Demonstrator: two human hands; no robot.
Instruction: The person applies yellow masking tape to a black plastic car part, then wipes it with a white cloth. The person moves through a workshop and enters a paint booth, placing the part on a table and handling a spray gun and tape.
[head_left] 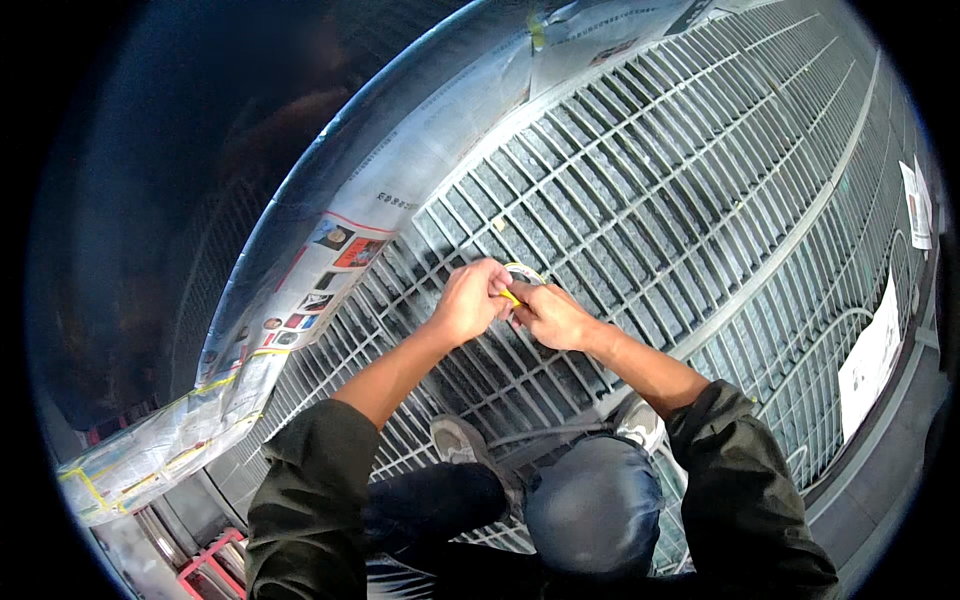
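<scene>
Both hands meet at the middle of the view, over the metal floor grating. A roll of yellow tape [524,270], its pale ring partly showing, sits in my right hand [553,315], whose fingers are closed around it. My left hand [472,302] is closed too, its fingertips pinching the yellow strip [511,298] at the roll. Fingers cover most of the roll. Ahead and to the left, sheets of newspaper [390,195] line the lower edge of a dark, glossy curved panel [190,200]; yellow tape runs along some of their edges.
Metal grating [640,180] spans the floor, with open slots between its bars. White paper sheets [870,365] lie at the right edge. A red frame [215,562] stands at lower left. My knee [597,505] and shoes [458,440] are just below my hands.
</scene>
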